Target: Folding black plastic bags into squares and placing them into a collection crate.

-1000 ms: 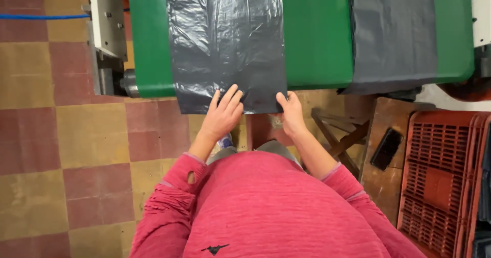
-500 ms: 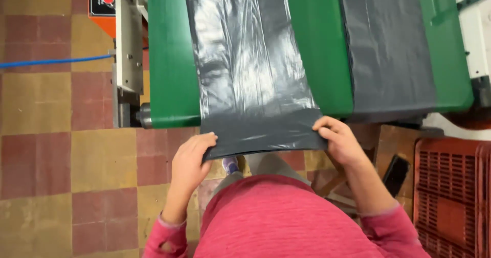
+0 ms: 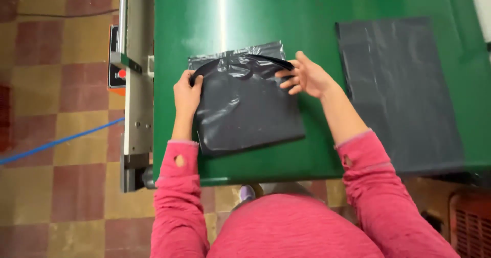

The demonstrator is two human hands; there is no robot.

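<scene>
Bag: dark grey plastic bag [image 3: 245,109] is folded over on the green desk [image 3: 307,12].
Hands: its top fold is pinched by left hand [image 3: 187,92] and right hand [image 3: 306,77].
Beside: a second grey bag [image 3: 399,89] is laid flat, apart.

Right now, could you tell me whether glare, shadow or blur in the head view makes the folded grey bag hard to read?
In the head view, a bright vertical streak of glare runs down the green table above the folded grey bag; the bag's wrinkles catch soft sheen but its edges stay sharp. The left hand and right hand show little blur. The flat grey bag is evenly lit.
</scene>
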